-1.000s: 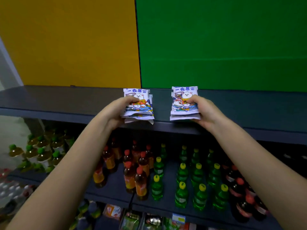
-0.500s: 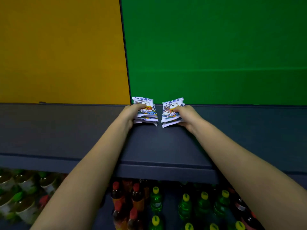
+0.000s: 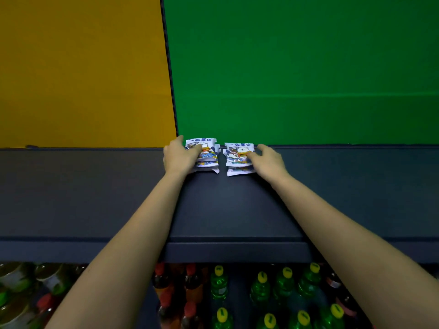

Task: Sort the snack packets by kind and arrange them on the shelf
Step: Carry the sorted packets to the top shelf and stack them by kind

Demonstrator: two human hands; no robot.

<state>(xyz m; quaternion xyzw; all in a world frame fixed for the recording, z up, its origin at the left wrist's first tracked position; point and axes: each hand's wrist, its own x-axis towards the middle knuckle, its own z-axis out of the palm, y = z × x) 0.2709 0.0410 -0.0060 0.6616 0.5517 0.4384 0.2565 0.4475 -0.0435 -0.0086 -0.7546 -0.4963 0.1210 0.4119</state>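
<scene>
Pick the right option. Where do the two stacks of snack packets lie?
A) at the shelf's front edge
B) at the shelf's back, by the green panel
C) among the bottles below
B: the left stack and right stack sit side by side at the rear of the shelf, below the green panel.

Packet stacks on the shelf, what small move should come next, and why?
Probably release and withdraw: the left hand holds the left stack, the right hand the right stack, and both stacks already lie side by side at the back of the shelf.
</scene>
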